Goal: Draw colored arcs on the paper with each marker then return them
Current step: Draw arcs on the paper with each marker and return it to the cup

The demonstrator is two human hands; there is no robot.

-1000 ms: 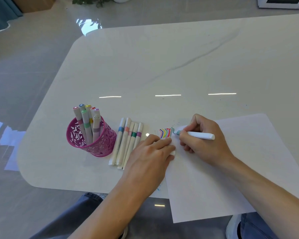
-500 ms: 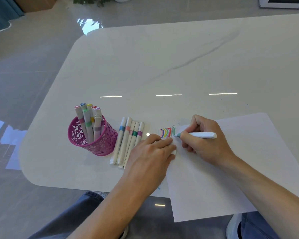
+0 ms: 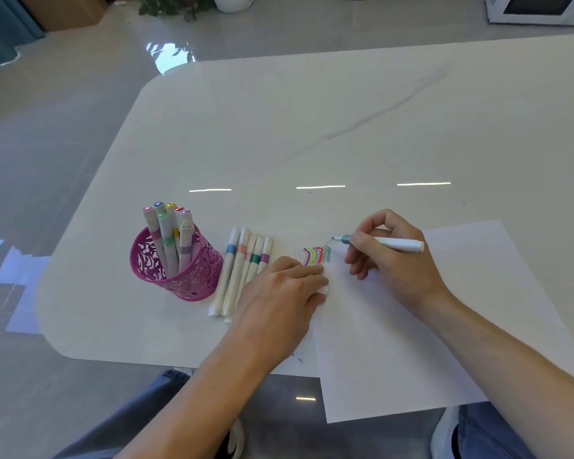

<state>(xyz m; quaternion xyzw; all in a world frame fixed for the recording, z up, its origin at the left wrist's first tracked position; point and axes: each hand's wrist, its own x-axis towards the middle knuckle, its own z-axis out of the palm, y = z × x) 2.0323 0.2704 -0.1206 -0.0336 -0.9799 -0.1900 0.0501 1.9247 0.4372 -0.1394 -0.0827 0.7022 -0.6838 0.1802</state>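
Note:
A white paper sheet (image 3: 411, 352) lies at the table's front right, with several colored arcs (image 3: 315, 255) drawn at its top left corner. My right hand (image 3: 395, 263) grips a white marker (image 3: 396, 244) with a teal band, its tip lifted just above and right of the arcs. My left hand (image 3: 280, 299) rests flat on the paper's left edge, and something small and white shows under its fingertips. Several capped markers (image 3: 242, 270) lie side by side left of that hand. A pink cut-out cup (image 3: 176, 266) holds several more markers upright.
The white marble table (image 3: 312, 127) has a rounded front-left corner and a near edge close to my knees. Small ink flecks mark the tabletop near the front edge. A white appliance (image 3: 537, 9) and a potted plant (image 3: 179, 5) stand on the floor far behind.
My right hand has lifted the marker tip off the paper and drawn it up and to the right. A new teal-green stroke stands at the right end of the arcs.

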